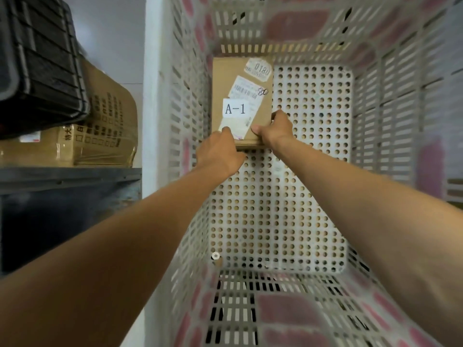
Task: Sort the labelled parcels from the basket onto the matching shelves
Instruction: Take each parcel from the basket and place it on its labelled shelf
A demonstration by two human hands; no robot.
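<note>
**Desk:** So, where does the parcel lie?

**Photographer:** The flat brown cardboard parcel [242, 78] sits on the floor of the white perforated plastic basket [313, 126], in its far left corner, against the left wall. A white paper label [235, 108] on its top reads "A-1", stuck over a barcoded shipping slip.

**Desk:** And the hands?

**Photographer:** Both are clamped on the parcel's near edge. The left hand [220, 152] grips the near left corner with its thumb on top. The right hand [274, 131] holds the near right corner, thumb on top and fingers curled round the side.

**Desk:** Anything beside the basket?

**Photographer:** At left, a grey metal shelf [70, 175] carries a tan printed cardboard carton [105, 126], with a black ribbed plastic crate [40, 66] resting on it.
</note>
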